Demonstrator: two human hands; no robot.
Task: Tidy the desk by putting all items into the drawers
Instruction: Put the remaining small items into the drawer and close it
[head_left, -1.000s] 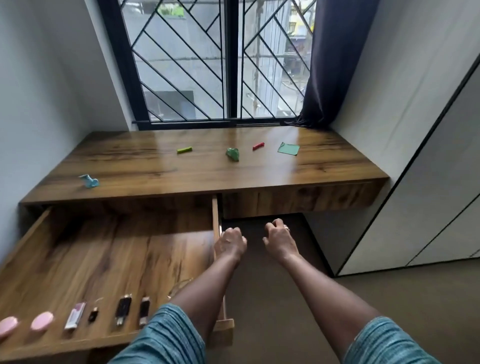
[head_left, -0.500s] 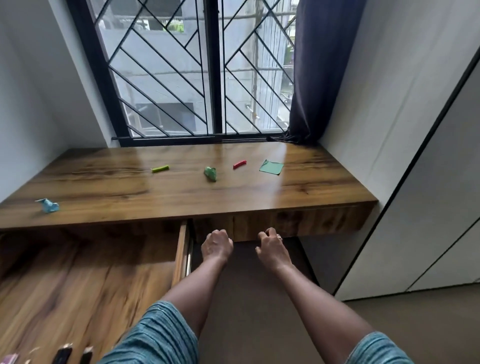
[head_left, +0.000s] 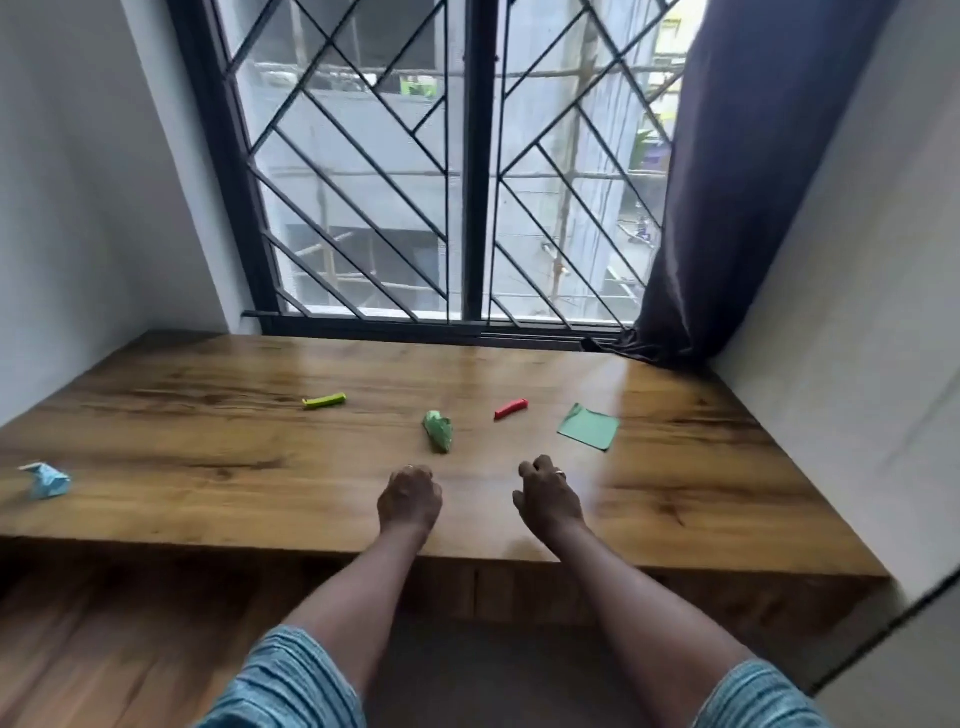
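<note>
Glossy wood-grain desk (head_left: 208, 441); crumpled green paper (head_left: 438, 430).

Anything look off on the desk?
Nothing spilled or broken. Two papers are crumpled: green paper at the middle of the desk, blue paper near its left edge. The green note has one corner that looks curled up.

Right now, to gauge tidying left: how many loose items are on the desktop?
5: blue crumpled paper far left, yellow-green stick left of centre, green crumpled paper centre, red stick beside it, green paper square farthest right. The left hand and right hand may hide more.
</note>
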